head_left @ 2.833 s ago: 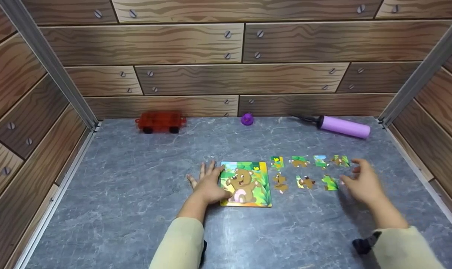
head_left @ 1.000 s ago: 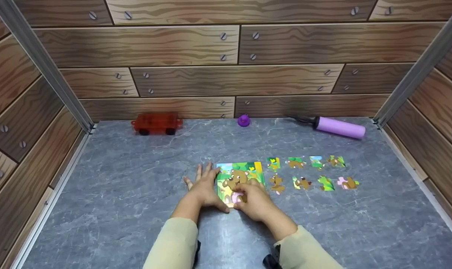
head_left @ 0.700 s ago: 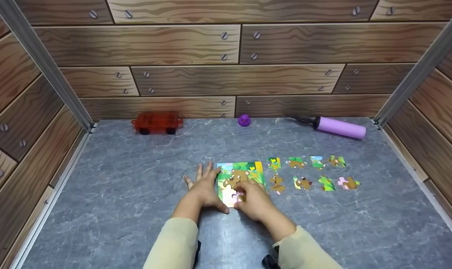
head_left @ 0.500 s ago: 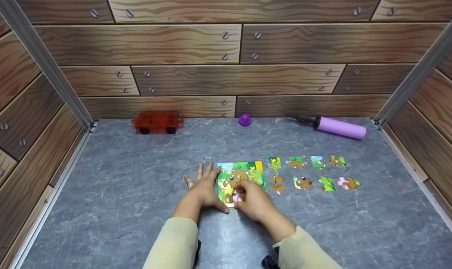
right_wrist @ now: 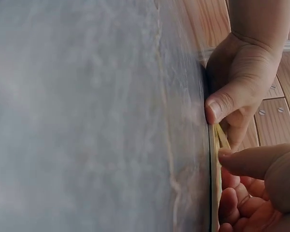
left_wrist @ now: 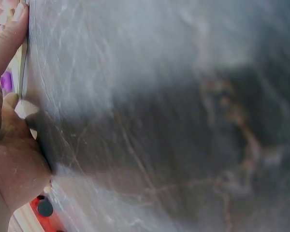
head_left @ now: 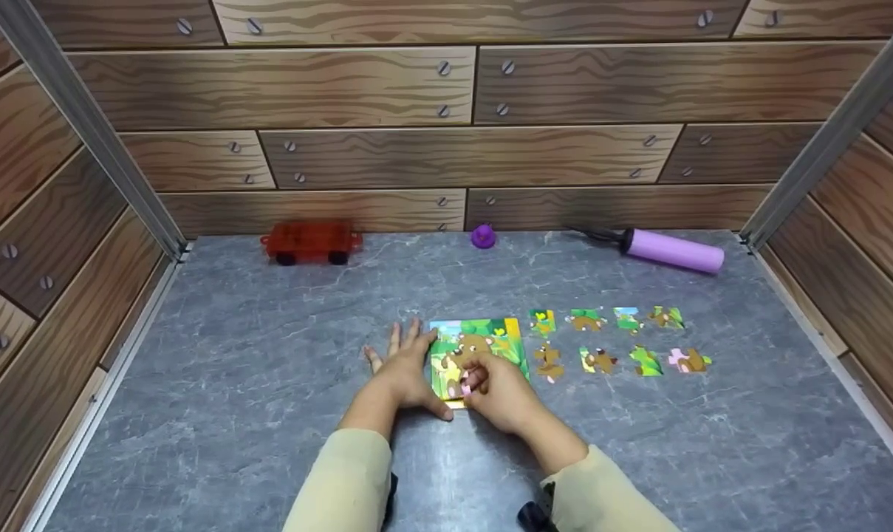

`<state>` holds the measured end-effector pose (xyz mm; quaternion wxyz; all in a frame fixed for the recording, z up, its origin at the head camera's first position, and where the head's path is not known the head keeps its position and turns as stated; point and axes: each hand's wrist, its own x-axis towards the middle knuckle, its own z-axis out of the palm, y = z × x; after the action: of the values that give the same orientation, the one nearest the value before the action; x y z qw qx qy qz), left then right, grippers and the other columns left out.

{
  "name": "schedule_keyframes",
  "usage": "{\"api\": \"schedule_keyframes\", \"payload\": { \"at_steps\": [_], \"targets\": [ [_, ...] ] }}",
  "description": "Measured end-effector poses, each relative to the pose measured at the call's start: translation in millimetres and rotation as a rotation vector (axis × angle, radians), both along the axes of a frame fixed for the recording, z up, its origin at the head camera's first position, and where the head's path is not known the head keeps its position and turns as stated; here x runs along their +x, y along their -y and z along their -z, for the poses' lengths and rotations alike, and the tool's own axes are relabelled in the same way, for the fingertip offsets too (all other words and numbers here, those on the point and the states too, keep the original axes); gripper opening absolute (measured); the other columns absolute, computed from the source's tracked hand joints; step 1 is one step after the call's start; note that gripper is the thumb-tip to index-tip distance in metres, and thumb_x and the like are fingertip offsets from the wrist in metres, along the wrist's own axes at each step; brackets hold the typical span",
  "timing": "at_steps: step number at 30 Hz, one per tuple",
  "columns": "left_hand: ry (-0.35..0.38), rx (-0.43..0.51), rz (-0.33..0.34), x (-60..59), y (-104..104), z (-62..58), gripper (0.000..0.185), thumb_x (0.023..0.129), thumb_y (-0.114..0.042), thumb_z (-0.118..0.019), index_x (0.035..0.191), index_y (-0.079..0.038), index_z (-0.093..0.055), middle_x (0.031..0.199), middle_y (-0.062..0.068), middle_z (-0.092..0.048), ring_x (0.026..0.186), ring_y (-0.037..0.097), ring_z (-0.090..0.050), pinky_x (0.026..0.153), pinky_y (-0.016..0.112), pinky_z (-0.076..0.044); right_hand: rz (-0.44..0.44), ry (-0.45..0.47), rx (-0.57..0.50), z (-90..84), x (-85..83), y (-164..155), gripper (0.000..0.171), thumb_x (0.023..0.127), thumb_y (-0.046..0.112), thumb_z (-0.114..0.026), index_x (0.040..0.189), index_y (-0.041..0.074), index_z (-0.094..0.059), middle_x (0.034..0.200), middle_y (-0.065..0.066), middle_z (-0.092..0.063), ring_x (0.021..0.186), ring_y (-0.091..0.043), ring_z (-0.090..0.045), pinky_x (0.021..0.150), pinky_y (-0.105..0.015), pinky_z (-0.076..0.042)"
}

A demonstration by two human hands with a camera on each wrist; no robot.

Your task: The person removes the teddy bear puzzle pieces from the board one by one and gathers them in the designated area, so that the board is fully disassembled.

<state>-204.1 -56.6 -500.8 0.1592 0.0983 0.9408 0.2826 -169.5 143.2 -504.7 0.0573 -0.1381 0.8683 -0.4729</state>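
Note:
A bear picture puzzle board [head_left: 490, 341] lies on the grey table [head_left: 269, 355]. My left hand [head_left: 404, 363] rests flat beside the board's left edge, fingers spread, thumb at its near corner. My right hand [head_left: 481, 382] is curled over the board's lower part and pinches a pink puzzle piece [head_left: 465, 386]. In the right wrist view the left thumb [right_wrist: 221, 104] presses down at the board's thin yellow edge [right_wrist: 215, 159], with the right hand's fingers [right_wrist: 249, 162] bent over it. Several loose pieces [head_left: 597, 360] lie in two rows right of the board.
Along the back wall stand a red toy car [head_left: 309, 241], a small purple duck [head_left: 483, 236] and a purple pump [head_left: 671, 251]. Wood-patterned walls [head_left: 62, 244] close in the table on three sides. The left wrist view shows only table [left_wrist: 159, 121] and palm.
My right hand came from the loose pieces on the right over to the board, and its fingers now work at the pink piece. The left hand has stayed put.

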Motion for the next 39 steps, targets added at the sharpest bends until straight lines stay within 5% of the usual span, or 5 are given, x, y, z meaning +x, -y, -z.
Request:
{"api": "schedule_keyframes", "payload": {
  "at_steps": [13,23,30,39],
  "targets": [
    [0.013,0.013,-0.024,0.0,-1,3.2,0.138,0.054,-0.039,-0.107,0.168,-0.024,-0.033,0.178,0.008,-0.006,0.162,0.038,0.011,0.114,0.077,0.019,0.085,-0.043,0.026,-26.8,15.8,-75,0.044,0.078,-0.001,-0.088,0.12,-0.001,-0.072,0.11,-0.013,-0.071,0.1,-0.031,-0.064,0.092,-0.052,-0.056],
    [0.001,0.014,-0.031,-0.6,2,5.5,0.137,0.054,-0.039,-0.108,0.168,-0.023,-0.033,0.178,0.009,-0.007,0.162,0.038,0.009,0.114,0.078,0.019,0.061,0.018,0.108,-27.1,36.2,-134,0.046,0.077,0.001,-0.09,0.12,-0.001,-0.073,0.11,-0.012,-0.068,0.101,-0.029,-0.063,0.09,-0.05,-0.056],
    [-0.007,0.02,-0.025,0.3,2,5.5,0.138,0.052,-0.041,-0.108,0.167,-0.022,-0.034,0.178,0.01,-0.009,0.162,0.039,0.007,0.114,0.079,0.017,0.083,0.078,0.136,-16.7,38.8,-145,0.045,0.076,0.001,-0.09,0.118,0.0,-0.074,0.107,-0.007,-0.068,0.093,-0.022,-0.056,0.079,-0.033,-0.05],
    [-0.01,0.023,-0.019,0.5,-1,2.0,0.136,0.053,-0.041,-0.108,0.167,-0.022,-0.035,0.178,0.011,-0.01,0.162,0.04,0.006,0.114,0.078,0.017,0.056,0.1,0.129,-9.6,38.0,-152,0.045,0.076,0.001,-0.09,0.118,-0.002,-0.075,0.112,-0.009,-0.072,0.097,-0.022,-0.059,0.082,-0.036,-0.051]
  ]
}}
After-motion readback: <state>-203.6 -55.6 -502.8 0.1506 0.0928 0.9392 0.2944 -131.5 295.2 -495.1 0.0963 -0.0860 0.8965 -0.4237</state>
